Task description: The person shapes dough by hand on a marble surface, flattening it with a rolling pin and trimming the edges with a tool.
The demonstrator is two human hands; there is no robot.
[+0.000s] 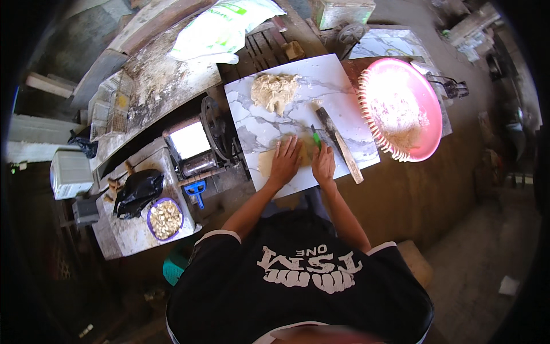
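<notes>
My left hand [285,160] and my right hand [323,164] lie flat, side by side, pressing on a flattened piece of tan dough [267,161] at the near edge of a white marble slab [338,74]. A larger lump of dough [274,90] sits at the slab's far side. A long wooden stick [340,144] lies diagonally on the slab just right of my right hand. A small green tool [317,139] lies by my right fingertips.
A pink round basket [427,109] with crumbs stands right of the slab. Left of it sits a metal hand-cranked machine [197,146]. Further left are a purple bowl of pale pieces [165,219], a black bag [137,192] and a white sack [220,28].
</notes>
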